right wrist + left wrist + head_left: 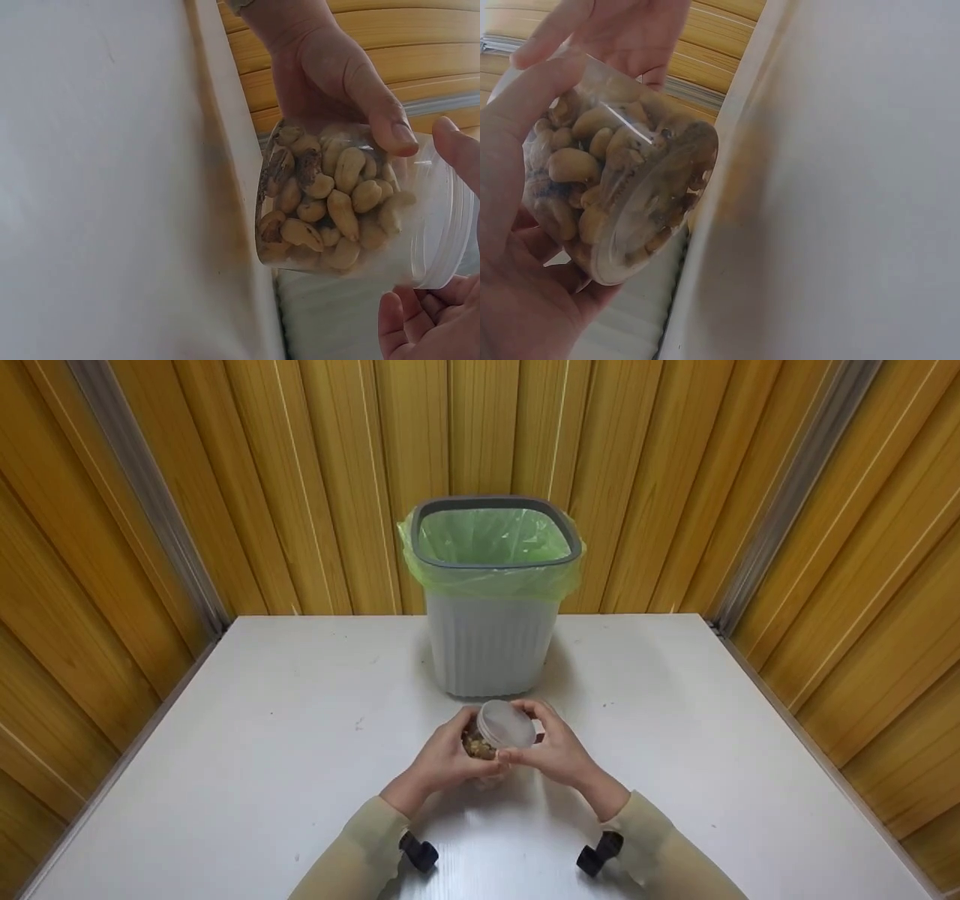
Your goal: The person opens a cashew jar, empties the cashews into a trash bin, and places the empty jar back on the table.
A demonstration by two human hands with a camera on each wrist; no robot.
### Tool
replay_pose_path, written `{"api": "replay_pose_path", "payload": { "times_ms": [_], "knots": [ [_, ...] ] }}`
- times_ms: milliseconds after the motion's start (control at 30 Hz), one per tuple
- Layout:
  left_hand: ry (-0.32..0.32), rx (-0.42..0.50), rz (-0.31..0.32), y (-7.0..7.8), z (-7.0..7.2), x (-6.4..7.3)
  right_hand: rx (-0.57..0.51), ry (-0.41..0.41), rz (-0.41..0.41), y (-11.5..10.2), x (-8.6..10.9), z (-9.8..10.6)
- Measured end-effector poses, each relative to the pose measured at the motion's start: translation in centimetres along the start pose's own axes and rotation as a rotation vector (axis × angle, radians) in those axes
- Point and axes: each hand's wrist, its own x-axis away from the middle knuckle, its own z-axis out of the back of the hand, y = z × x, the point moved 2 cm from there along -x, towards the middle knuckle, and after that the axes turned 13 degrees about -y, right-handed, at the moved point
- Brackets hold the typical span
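Held mostly filled with nuts (345, 214), tilted above the tabletop (225, 780) and in front of the bin (491, 649): one clear jar (622, 172). Judged barely begun, with lid (514, 725) not yet clear of the jar's mouth and nuts inside; could not tell if loosened. Gripped round the jar with curled fingers of the left hand (446, 750); pinched at the lid's rim with those of the right hand (559, 750). Lined the bin with a green bag (491, 536), bottom hidden.

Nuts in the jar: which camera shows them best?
Right wrist view: nuts appear large and distinct through the clear jar. The left wrist view shows them dimmer, through side and base; the head view, only a small patch between left hand and lid.
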Motion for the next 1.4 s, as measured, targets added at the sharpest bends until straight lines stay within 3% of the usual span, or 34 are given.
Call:
{"api": "replay_pose_path", "payload": {
  "times_ms": [400,700,867,1033,1400],
  "knots": [
    [-0.048,0.021,-0.001,0.17,0.41,0.12,-0.053,-0.095,0.099,0.29,0.17,0.56],
    [-0.037,0.015,0.013,0.1,0.43,0.05,-0.086,-0.157,0.124,0.24,0.15,0.74],
    [-0.006,0.01,0.018,0.08,0.5,0.04,-0.105,-0.14,0.074,0.33,0.1,0.47],
    [0.022,0.02,0.042,0.04,0.66,0.08,-0.122,-0.066,0.012,0.42,-0.06,0.14],
    [0.022,0.037,0.058,0.08,0.71,0.0,-0.122,-0.034,-0.004,0.34,0.01,0.17]
  ]
}}
